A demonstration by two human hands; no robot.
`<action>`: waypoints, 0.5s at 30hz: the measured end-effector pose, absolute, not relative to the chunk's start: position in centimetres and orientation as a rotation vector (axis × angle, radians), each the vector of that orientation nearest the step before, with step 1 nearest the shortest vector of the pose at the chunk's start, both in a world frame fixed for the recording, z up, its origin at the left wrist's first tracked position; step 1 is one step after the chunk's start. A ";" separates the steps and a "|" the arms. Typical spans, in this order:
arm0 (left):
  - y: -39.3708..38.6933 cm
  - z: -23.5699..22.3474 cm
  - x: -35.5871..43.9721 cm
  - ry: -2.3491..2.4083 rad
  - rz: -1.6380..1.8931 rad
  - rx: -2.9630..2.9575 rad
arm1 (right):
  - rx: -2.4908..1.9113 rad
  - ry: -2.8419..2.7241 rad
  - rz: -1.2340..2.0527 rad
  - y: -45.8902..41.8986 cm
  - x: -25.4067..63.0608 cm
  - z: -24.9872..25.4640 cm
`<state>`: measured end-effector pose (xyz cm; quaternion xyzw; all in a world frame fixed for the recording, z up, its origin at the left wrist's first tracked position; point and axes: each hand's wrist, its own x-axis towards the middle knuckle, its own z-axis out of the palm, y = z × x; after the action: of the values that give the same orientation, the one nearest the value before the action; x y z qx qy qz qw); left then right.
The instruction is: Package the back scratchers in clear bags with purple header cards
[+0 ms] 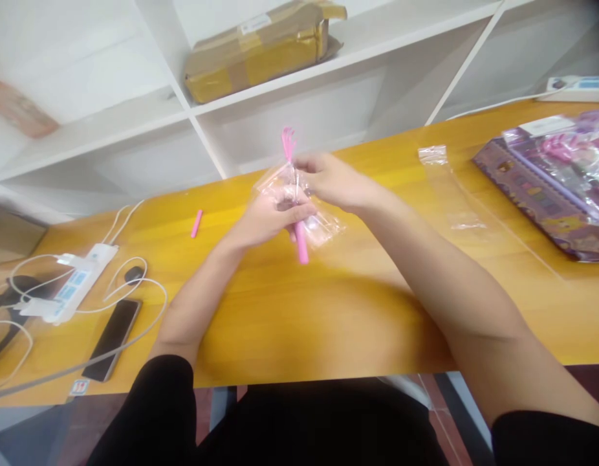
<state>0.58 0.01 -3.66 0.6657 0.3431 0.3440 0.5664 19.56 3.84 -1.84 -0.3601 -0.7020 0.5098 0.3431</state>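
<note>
Over the middle of the table, a slim pink stick (302, 244) with a slightly blurred, finger-like pronged top stands nearly upright between my hands. My left hand (268, 217) is closed round its lower part, thumb across the front. Crinkled clear plastic wrapping (323, 228) surrounds the stick and spreads to both sides. My right hand (331, 181) pinches at the stick's upper part from the right, fingertips against the plastic; exactly what they grip is partly hidden. A short pink tube (196, 223) lies on the table to the left.
At left are a white power strip (79, 285) with cables and a dark phone (112, 340). A clear zip bag (433, 155) lies right of my hands, near a purple box (537, 194) topped with packaged items. Behind, white shelves (299, 71) hold a taped parcel (255, 55).
</note>
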 end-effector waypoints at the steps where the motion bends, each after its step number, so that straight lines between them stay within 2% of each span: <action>1: 0.0 -3.7 0.7 0.803 0.811 1.564 | -0.901 -1.784 1.352 3.9 19.4 -1.8; 5: -0.1 -3.5 0.7 0.782 0.843 1.546 | -0.908 -1.517 1.158 4.7 20.0 -1.3; 9: 0.5 -2.8 -0.1 0.844 1.080 1.490 | -0.802 -1.418 0.835 3.7 22.8 1.3; 15: 1.4 -1.5 -2.2 0.813 1.404 1.350 | -0.992 -2.148 0.451 -1.9 28.1 5.6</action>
<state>-2.19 1.41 -1.47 0.5565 0.3352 0.5787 0.4930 28.07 -1.86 5.63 -0.3845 -0.8327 0.1749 0.3581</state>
